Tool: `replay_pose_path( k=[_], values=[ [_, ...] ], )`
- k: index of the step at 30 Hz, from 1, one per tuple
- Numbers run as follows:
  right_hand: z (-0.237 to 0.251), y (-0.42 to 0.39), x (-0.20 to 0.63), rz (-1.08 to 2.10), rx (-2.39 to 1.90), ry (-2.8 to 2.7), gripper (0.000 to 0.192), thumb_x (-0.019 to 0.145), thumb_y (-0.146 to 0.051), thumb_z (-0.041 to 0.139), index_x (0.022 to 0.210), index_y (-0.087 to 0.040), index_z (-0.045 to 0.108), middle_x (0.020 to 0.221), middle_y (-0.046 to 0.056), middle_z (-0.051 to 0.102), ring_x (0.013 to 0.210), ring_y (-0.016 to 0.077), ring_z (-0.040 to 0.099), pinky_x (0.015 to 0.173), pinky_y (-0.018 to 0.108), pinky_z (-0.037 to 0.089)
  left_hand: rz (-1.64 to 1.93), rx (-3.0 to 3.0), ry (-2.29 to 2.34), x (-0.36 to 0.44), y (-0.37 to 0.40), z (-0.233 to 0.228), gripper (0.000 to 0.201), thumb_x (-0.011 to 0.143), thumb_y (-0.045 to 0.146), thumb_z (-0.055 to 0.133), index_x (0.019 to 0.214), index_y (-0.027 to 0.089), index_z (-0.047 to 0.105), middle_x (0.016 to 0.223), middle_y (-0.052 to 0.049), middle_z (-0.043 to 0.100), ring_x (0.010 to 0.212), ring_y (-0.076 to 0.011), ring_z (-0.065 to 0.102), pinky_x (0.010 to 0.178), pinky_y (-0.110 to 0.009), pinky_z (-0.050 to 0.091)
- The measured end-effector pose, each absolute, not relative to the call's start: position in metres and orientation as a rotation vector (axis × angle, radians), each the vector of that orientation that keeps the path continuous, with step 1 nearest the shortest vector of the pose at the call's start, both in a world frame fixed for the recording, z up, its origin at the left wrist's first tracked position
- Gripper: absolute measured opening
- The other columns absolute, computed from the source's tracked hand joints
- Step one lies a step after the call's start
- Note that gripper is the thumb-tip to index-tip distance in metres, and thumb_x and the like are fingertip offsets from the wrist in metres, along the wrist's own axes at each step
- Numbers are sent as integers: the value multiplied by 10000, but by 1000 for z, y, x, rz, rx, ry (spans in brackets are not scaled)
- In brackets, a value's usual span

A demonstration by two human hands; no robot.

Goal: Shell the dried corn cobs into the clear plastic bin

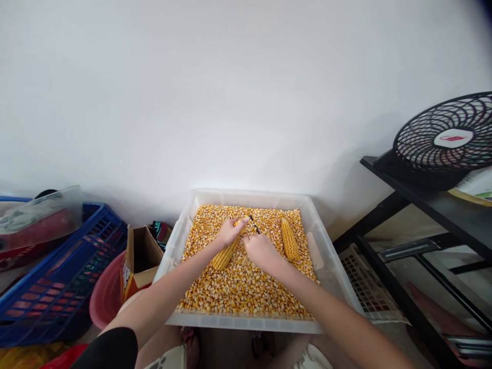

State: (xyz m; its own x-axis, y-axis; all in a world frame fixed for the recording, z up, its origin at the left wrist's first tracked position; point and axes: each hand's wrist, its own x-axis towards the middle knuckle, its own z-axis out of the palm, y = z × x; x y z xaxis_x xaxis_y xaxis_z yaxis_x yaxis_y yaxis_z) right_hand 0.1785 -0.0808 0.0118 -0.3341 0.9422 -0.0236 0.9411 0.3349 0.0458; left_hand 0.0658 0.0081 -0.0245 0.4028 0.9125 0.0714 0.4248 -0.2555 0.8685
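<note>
A clear plastic tub in front of me is filled with loose yellow corn kernels. My left hand grips a corn cob that slants down to the left over the kernels. My right hand is closed around a thin dark tool whose tip sits at the upper end of that cob. A second whole corn cob lies on the kernels just right of my right hand, untouched.
A blue plastic crate with a clear bag, a pink basin and an open cardboard box stand at the left. A black table carrying a black fan stands at the right. A white wall is behind the tub.
</note>
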Motion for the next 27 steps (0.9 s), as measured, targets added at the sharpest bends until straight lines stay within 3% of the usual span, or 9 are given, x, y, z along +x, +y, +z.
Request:
replay_pose_path(
  k=[12, 20, 27],
  values=[
    [16, -68, 211, -174, 1745, 2695, 340, 890, -291, 383, 783, -155, 676, 772, 84, 686, 689, 153, 598, 633, 235, 343, 686, 1890, 1024, 66, 6, -25, 479, 762, 560, 414, 615, 132, 571, 523, 19, 476, 554, -129, 442, 536, -234, 322],
    [19, -68, 225, -822, 1747, 2724, 323, 822, -336, 487, 650, -148, 684, 506, -20, 555, 476, 74, 390, 498, 201, 219, 631, 1828, 926, 67, 7, -26, 454, 759, 540, 438, 593, 132, 549, 522, 26, 444, 541, -111, 400, 512, -228, 289],
    [14, -67, 220, -676, 1900, 2730, 283, 845, -314, 463, 783, -190, 710, 614, 1, 633, 546, 92, 472, 539, 199, 253, 601, 1730, 897, 65, 13, -27, 461, 744, 566, 454, 560, 145, 492, 500, 31, 428, 509, -104, 403, 504, -229, 316]
  ],
)
